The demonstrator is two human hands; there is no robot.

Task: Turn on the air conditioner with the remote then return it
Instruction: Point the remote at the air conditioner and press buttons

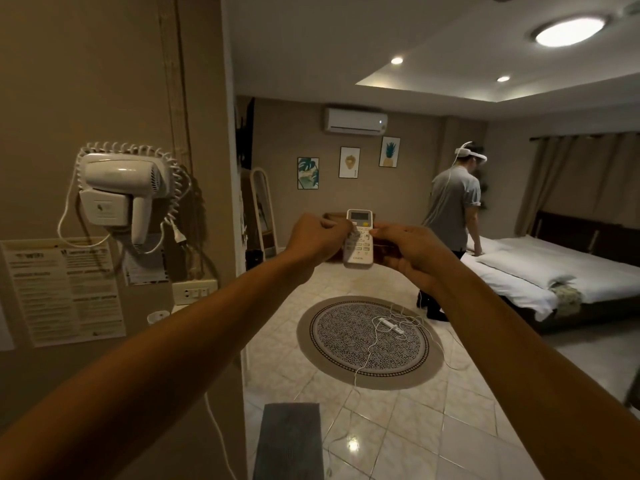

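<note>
**Remote raised toward the unit**

I hold the remote (359, 237) upright at arm's length, aimed at the air conditioner (356, 121) high on the far wall — left hand (313, 237) and right hand (410, 249) both clamped on its sides. My fingers cover several buttons; the screen's reading is illegible, and I see no holder for its return.

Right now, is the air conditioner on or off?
Probably on: the air conditioner shows a small lit indicator at its right end. Louver position cannot be made out.
</note>
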